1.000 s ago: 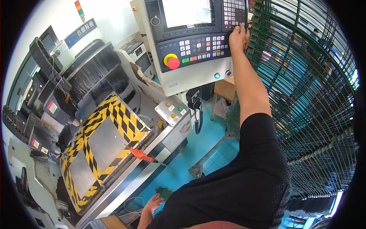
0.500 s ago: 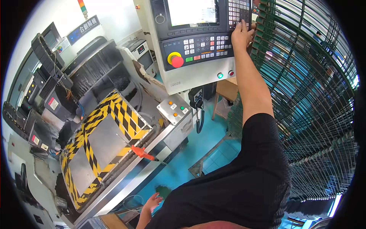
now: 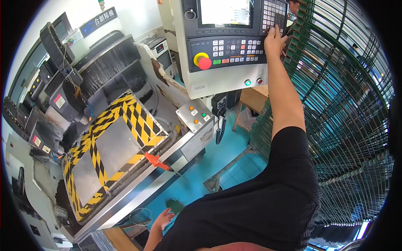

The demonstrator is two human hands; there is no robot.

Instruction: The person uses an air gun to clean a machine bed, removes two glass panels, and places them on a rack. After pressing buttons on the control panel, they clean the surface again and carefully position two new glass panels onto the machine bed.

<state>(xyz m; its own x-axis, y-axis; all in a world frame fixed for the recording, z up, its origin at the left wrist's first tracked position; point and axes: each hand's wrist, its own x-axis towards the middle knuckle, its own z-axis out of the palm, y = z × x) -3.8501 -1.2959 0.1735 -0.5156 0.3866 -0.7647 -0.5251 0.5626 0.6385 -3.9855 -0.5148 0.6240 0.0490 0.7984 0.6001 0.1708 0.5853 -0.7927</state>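
Observation:
My right hand [image 3: 275, 44] is raised to the machine's control panel, its fingers stretched toward the lower keys of the keypad [image 3: 273, 13]. The fingertips are at the keys; whether one is pressed I cannot tell. Nothing shows in that hand. Left of the keypad is a lit screen [image 3: 225, 12], and below it a row panel of buttons [image 3: 236, 51] with a red mushroom-shaped stop button [image 3: 204, 63] on a yellow ring. My left hand [image 3: 162, 218] hangs low near my body, fingers apart and holding nothing, above the blue floor [image 3: 188, 180].
At left, a machine bed [image 3: 119, 140] carries yellow-black striped tape under two spindle heads [image 3: 69, 109]. An orange air gun [image 3: 155, 160] lies on its front edge. A small button box [image 3: 194, 115] sits beside it. Tall green wire racks [image 3: 335, 104] stand close at my right.
The panel and machine sit slightly further right and higher in view. My right hand stays at the keypad's lower keys with its fingers slightly shifted. My left hand remains low.

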